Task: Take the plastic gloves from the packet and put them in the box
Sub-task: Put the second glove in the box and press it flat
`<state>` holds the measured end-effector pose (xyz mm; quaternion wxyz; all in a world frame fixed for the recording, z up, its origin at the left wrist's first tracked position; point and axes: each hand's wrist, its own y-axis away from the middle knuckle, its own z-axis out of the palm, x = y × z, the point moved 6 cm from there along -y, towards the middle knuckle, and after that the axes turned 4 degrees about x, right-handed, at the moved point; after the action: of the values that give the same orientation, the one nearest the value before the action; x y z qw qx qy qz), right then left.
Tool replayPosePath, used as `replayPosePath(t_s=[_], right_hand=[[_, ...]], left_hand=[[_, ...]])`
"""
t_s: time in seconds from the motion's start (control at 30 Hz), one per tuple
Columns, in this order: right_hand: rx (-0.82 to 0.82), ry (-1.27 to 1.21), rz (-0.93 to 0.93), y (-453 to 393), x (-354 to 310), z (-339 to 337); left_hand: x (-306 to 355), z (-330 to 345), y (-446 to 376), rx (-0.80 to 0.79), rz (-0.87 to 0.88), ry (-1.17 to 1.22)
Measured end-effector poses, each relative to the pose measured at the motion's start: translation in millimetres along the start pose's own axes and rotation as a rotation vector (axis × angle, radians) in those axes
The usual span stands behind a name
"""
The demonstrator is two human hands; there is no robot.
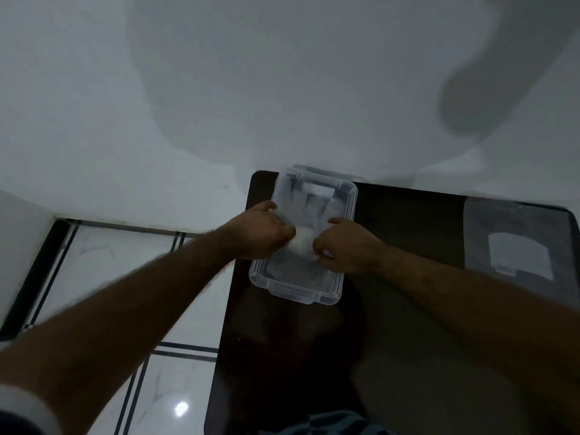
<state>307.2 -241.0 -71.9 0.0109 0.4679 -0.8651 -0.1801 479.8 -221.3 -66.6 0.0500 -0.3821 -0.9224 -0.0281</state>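
A clear plastic box (pixel 337 293) stands on the dark table near its far left corner, its top open. A thin, see-through plastic glove (pixel 303 243) hangs bunched over the box between my two hands. My left hand (pixel 260 229) pinches the glove's left side above the box's left rim. My right hand (pixel 343 248) pinches its right side above the right rim. The glove's fingers (pixel 310 202) spread out towards the far end of the box. The clear packet (pixel 518 243) with a white label lies flat at the table's right.
The dark table (pixel 408 309) stands against a white wall (pixel 219 89). To its left is a glossy white tiled floor (pixel 175 387) with dark lines. A striped piece of clothing (pixel 332 423) shows at the bottom edge.
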Motion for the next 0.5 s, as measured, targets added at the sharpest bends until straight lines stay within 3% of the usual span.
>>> replayPosePath(t_s=[0.27, 0.4, 0.5], right_hand=[[-0.165, 0.049, -0.055, -1.5, -11.9, 9.9], [0.001, -0.034, -0.046, -14.5, -4.0, -1.2], [-0.041, 0.062, 0.005, -32.5, -0.5, 4.9]], left_hand=[[16.5, 26.8, -4.3, -0.340, 0.050, -0.132], [17.9, 24.9, -5.4, -0.440, 0.051, -0.068], [21.1, 15.7, -4.1, -0.482, 0.059, -0.031]])
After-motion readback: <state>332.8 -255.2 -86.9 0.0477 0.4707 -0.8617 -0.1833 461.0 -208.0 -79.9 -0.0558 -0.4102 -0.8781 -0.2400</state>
